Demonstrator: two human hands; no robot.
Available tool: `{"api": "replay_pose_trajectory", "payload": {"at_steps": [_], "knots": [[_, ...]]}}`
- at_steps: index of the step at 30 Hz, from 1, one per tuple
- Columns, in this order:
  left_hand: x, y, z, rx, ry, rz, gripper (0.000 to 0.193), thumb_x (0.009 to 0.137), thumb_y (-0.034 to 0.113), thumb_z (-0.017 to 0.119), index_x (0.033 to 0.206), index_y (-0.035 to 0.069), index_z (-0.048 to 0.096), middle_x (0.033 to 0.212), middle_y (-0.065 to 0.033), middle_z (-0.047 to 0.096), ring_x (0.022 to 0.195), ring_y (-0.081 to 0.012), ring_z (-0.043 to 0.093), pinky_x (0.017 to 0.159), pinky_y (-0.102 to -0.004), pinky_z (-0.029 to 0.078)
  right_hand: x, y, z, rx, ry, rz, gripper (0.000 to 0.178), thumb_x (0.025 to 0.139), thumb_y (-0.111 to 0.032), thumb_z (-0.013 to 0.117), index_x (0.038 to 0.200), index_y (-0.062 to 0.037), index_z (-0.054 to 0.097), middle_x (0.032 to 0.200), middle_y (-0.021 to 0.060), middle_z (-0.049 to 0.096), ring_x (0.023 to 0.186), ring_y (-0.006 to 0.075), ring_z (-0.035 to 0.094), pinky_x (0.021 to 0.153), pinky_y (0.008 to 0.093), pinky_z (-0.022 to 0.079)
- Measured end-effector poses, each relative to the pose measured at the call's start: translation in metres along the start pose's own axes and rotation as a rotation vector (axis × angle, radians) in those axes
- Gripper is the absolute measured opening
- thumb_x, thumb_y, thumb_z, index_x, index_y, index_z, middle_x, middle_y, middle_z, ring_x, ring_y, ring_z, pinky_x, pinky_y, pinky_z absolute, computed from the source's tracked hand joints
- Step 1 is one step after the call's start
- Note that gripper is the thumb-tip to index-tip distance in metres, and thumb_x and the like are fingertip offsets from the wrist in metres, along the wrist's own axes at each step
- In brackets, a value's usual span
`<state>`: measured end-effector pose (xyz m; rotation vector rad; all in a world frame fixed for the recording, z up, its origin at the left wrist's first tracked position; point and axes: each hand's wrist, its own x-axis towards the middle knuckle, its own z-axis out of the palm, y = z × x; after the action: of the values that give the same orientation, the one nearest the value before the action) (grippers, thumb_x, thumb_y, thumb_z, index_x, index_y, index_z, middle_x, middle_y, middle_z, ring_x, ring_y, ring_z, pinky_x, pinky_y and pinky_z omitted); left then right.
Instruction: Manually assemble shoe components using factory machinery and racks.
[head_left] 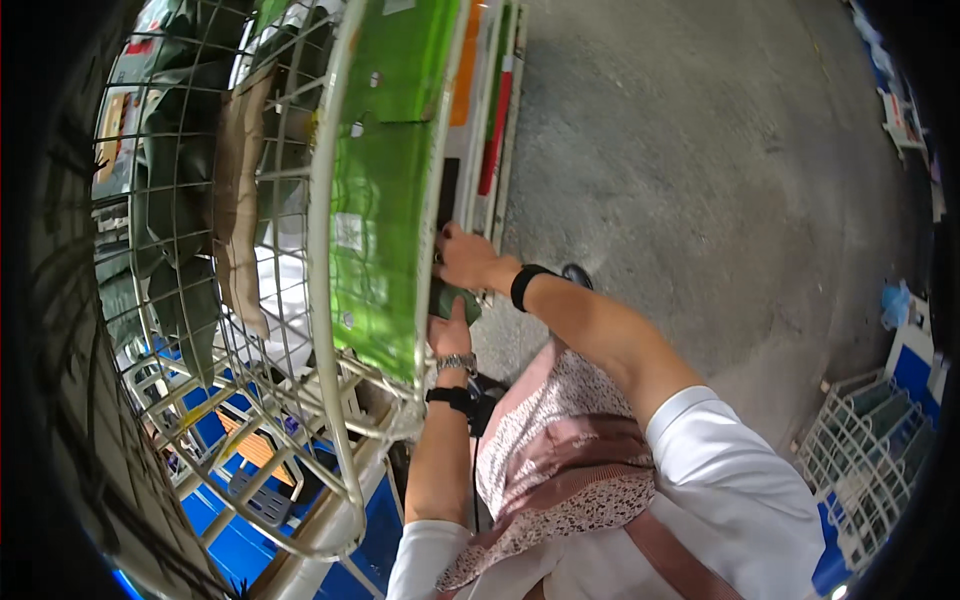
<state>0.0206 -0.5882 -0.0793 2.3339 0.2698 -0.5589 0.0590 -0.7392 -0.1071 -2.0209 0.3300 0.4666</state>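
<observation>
**Left hand (pixel 447 328) and right hand (pixel 470 260) beside green panel (pixel 390 270)**

The panel, glossy green plastic, bears a squarish white label (pixel 349 231), its print too small to read. Left grip: thumb against a dark-green, soft-looking piece (pixel 460 304) just below the right hand; finger spread hidden, hold undetermined. Right grip: fingers bent at the panel's right edge; closure and contents undetermined.

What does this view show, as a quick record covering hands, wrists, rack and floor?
Left hand: against a dark green item, grip unclear
Right hand: at the wire rack's side, fingers partly hidden
Wrists: metal-banded wristwatch on left, black straps on both
Rack: cream frame, bright green panel
Floor: grey, right of the rack
</observation>
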Motion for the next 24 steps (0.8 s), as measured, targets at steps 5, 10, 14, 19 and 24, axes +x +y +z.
{"api": "replay_pose_trajectory", "payload": {"at_steps": [5,10,14,19,24], "knots": [[0.022,-0.031,0.008,-0.012,-0.091,0.027,0.072,0.083,0.037,0.076,0.134,-0.008,0.053,0.121,-0.0198,0.065,0.109,-0.0278,0.061,0.098,-0.0372,0.045,0.069,0.005,0.043,-0.465,-0.017,-0.414,0.050,0.093,-0.041,0.054,0.133,-0.0118,0.060,0.137,0.0156,0.057,0.129,0.0378,0.047,0.104,0.0613,0.038],[-0.027,-0.060,-0.018,0.230,-0.066,0.546,0.058,0.084,0.025,0.078,0.127,-0.006,0.055,0.114,-0.0224,0.068,0.105,-0.0364,0.066,0.090,-0.0438,0.053,0.064,-0.006,0.065,-0.136,0.235,-0.541,0.041,0.092,-0.028,0.052,0.127,-0.0090,0.062,0.128,0.0165,0.063,0.120,0.0329,0.056,0.101,0.0472,0.045],[-0.109,-0.100,-0.101,0.204,-0.344,0.340,0.037,0.090,0.023,0.069,0.123,0.007,0.062,0.112,-0.0179,0.070,0.098,-0.0352,0.070,0.084,-0.0428,0.055,0.026,0.015,0.059,-0.237,0.393,-0.514,0.036,0.083,-0.014,0.058,0.116,-0.0043,0.066,0.120,0.0182,0.065,0.109,0.0342,0.060,0.093,0.0441,0.050],[-0.266,-0.307,-0.213,0.235,-0.079,-0.260,0.036,0.096,0.023,0.063,0.126,0.004,0.061,0.113,-0.0112,0.071,0.100,-0.0223,0.066,0.088,-0.0377,0.053,-0.118,-0.002,0.018,-0.068,0.215,0.056,0.060,0.084,-0.018,0.066,0.138,0.0035,0.047,0.137,0.0303,0.051,0.129,0.0457,0.046,0.110,0.0483,0.039],[-0.309,-0.365,-0.203,-0.010,-0.227,-0.675,0.041,0.094,0.029,0.061,0.127,0.004,0.062,0.117,-0.0151,0.069,0.102,-0.0272,0.067,0.092,-0.0409,0.052,-0.193,0.042,0.024,-0.414,-0.003,0.266,0.042,0.087,-0.032,0.062,0.116,-0.0014,0.064,0.111,0.0246,0.068,0.107,0.0439,0.064,0.091,0.0508,0.052]]}}
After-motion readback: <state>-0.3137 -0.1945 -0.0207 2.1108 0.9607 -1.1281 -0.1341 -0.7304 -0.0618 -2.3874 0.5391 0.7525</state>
